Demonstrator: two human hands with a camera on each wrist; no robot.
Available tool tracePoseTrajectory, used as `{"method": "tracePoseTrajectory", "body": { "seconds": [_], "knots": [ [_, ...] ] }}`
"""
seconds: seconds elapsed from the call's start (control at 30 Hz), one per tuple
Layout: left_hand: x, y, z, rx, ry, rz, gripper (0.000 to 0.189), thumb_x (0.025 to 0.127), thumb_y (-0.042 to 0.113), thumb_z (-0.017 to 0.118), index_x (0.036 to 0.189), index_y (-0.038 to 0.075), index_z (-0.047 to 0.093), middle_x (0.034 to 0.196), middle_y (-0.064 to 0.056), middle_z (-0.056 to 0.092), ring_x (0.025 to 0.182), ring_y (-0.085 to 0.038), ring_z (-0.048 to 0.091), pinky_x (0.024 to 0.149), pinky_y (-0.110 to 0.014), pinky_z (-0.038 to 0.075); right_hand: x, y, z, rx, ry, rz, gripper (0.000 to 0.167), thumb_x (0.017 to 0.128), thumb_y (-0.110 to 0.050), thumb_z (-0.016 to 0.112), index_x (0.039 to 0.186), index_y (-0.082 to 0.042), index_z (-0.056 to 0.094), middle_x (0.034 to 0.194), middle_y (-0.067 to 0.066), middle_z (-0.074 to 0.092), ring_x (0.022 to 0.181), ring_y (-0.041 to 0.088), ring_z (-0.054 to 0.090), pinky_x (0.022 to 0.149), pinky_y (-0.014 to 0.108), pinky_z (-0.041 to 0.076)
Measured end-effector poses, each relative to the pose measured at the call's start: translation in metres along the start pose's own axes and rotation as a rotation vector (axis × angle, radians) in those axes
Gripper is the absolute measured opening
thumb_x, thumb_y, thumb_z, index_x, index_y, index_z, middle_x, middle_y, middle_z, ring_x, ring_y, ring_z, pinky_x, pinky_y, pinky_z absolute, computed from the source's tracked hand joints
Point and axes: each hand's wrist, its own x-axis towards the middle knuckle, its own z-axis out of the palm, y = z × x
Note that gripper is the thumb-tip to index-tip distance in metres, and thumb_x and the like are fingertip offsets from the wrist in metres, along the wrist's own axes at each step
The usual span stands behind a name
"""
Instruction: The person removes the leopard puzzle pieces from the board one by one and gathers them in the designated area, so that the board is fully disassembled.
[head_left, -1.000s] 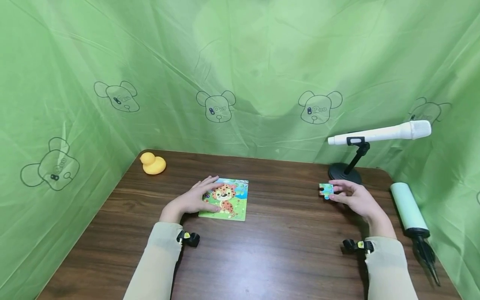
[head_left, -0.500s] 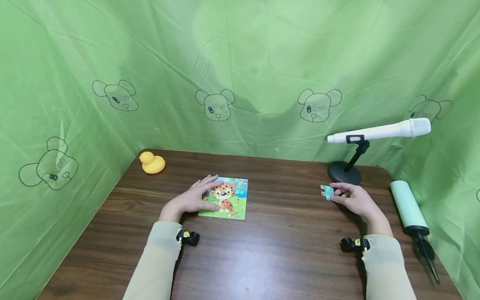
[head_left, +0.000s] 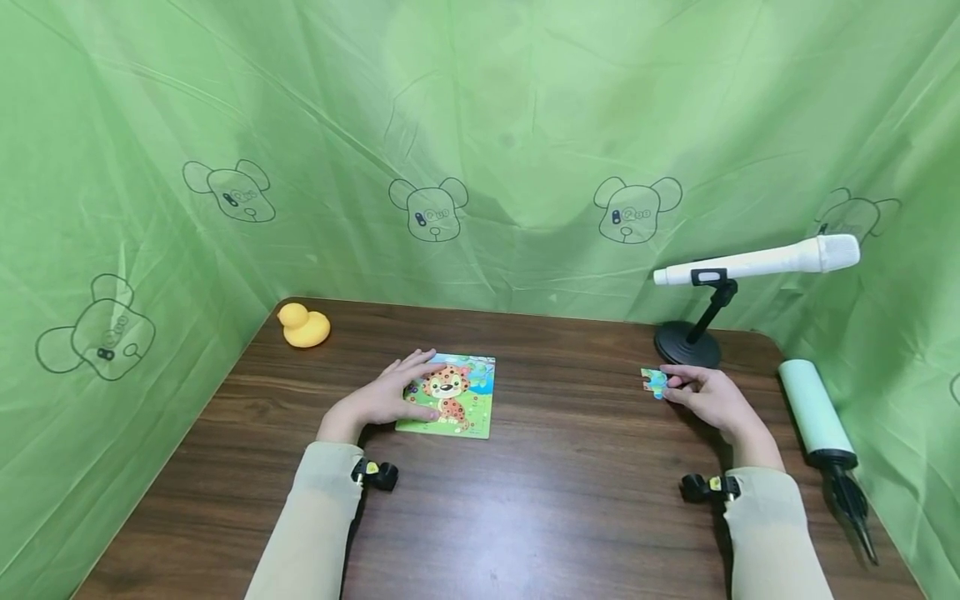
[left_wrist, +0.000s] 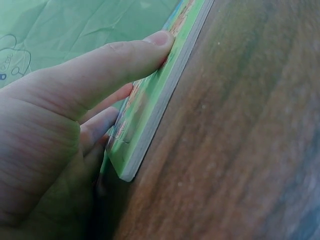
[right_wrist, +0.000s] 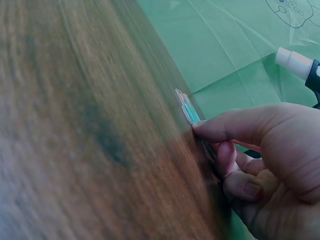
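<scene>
In the head view, a square jigsaw puzzle [head_left: 476, 412] with a spotted cub picture lies flat on the table. My left hand [head_left: 386, 398] rests on its left side with fingers extended; in the left wrist view the thumb [left_wrist: 125, 57] presses the puzzle's top face [left_wrist: 150, 105]. Over at the right, my right hand [head_left: 708, 400] pinches one edge of a small blue-green puzzle piece [head_left: 655, 382]. The right wrist view has that piece [right_wrist: 185, 106] edge-on at the tabletop, with a thumb [right_wrist: 225, 127] at its edge. The other right fingers curl beneath the palm.
A yellow toy duck [head_left: 306, 326] sits at the back left corner of the brown table [head_left: 525, 517]. Behind the right hand stands a white microphone [head_left: 757, 262] on a black stand [head_left: 687, 343]. A pale green hand pump [head_left: 817, 412] lies along the right edge. Green cloth [head_left: 517, 125] surrounds the table.
My right hand has shifted slightly left, and the puzzle piece has tilted a little, then stayed nearly still. The left hand and the puzzle hold their place.
</scene>
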Motion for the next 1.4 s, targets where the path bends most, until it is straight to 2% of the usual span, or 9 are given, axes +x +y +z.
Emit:
{"method": "tracePoseTrajectory", "body": {
  "seconds": [0.33, 0.6, 0.73, 0.83, 0.93, 1.07, 1.23, 1.4],
  "knots": [
    [0.001, 0.0, 0.0, -0.002, 0.003, 0.005, 0.093, 0.092, 0.043, 0.089, 0.17, 0.023, 0.043, 0.183, -0.008, 0.018, 0.169, -0.036, 0.002, 0.135, -0.06, -0.002, 0.002, 0.001, 0.0, -0.002, 0.001, -0.004, 0.051, 0.104, -0.018, 0.078, 0.149, 0.001, 0.064, 0.119, 0.016, 0.071, 0.083, 0.011, 0.06, 0.069, 0.022, 0.05],
    [0.001, -0.001, 0.0, -0.002, 0.004, 0.011, 0.093, 0.092, 0.044, 0.089, 0.17, 0.022, 0.043, 0.183, -0.009, 0.018, 0.169, -0.037, 0.002, 0.135, -0.061, -0.002, 0.002, -0.001, -0.004, 0.06, -0.006, 0.003, 0.057, 0.103, -0.018, 0.079, 0.152, 0.003, 0.06, 0.122, 0.02, 0.07, 0.086, 0.01, 0.064, 0.07, 0.023, 0.055],
    [0.0, 0.0, -0.001, 0.0, 0.0, 0.009, 0.093, 0.092, 0.044, 0.089, 0.17, 0.022, 0.043, 0.183, -0.008, 0.018, 0.169, -0.036, 0.002, 0.135, -0.061, -0.002, 0.0, -0.007, -0.006, 0.091, -0.003, -0.021, 0.056, 0.104, -0.02, 0.078, 0.152, 0.003, 0.059, 0.123, 0.021, 0.068, 0.084, 0.015, 0.066, 0.068, 0.028, 0.059],
    [0.001, 0.0, -0.001, 0.002, -0.001, 0.008, 0.093, 0.092, 0.044, 0.089, 0.17, 0.022, 0.043, 0.183, -0.008, 0.018, 0.169, -0.036, 0.002, 0.135, -0.061, -0.001, -0.001, -0.017, -0.007, 0.103, 0.024, -0.07, 0.057, 0.107, -0.022, 0.075, 0.155, 0.001, 0.055, 0.121, 0.021, 0.066, 0.083, 0.021, 0.067, 0.067, 0.031, 0.059],
    [0.001, 0.001, -0.001, 0.002, -0.002, 0.008, 0.094, 0.092, 0.044, 0.089, 0.17, 0.022, 0.043, 0.183, -0.008, 0.018, 0.17, -0.036, 0.002, 0.135, -0.061, -0.001, -0.001, -0.03, -0.005, 0.079, 0.064, -0.117, 0.058, 0.108, -0.025, 0.072, 0.158, -0.001, 0.053, 0.12, 0.02, 0.067, 0.083, 0.022, 0.066, 0.067, 0.029, 0.056],
    [0.003, 0.001, 0.0, 0.006, 0.008, 0.003, 0.098, 0.09, 0.044, 0.09, 0.17, 0.018, 0.041, 0.183, -0.008, 0.019, 0.17, -0.034, 0.004, 0.135, -0.059, -0.001, -0.001, -0.051, 0.003, 0.067, 0.072, -0.123, 0.059, 0.108, -0.03, 0.073, 0.157, -0.004, 0.053, 0.121, 0.018, 0.068, 0.088, 0.019, 0.065, 0.068, 0.026, 0.053],
    [0.003, 0.0, 0.0, 0.008, 0.02, -0.014, 0.105, 0.089, 0.044, 0.092, 0.172, 0.012, 0.035, 0.182, -0.009, 0.021, 0.17, -0.032, 0.007, 0.136, -0.057, 0.0, 0.0, -0.08, 0.025, 0.086, 0.034, -0.109, 0.057, 0.107, -0.031, 0.075, 0.154, -0.004, 0.056, 0.121, 0.016, 0.067, 0.094, 0.019, 0.066, 0.073, 0.027, 0.055],
    [0.001, 0.003, -0.001, -0.009, 0.026, -0.017, 0.109, 0.088, 0.044, 0.092, 0.172, 0.008, 0.033, 0.182, -0.014, 0.017, 0.169, -0.036, 0.006, 0.136, -0.059, 0.002, -0.001, -0.106, 0.053, 0.111, 0.005, -0.132, 0.052, 0.104, -0.024, 0.078, 0.146, 0.001, 0.06, 0.115, 0.016, 0.07, 0.092, 0.021, 0.067, 0.074, 0.029, 0.054]
  ]
}}
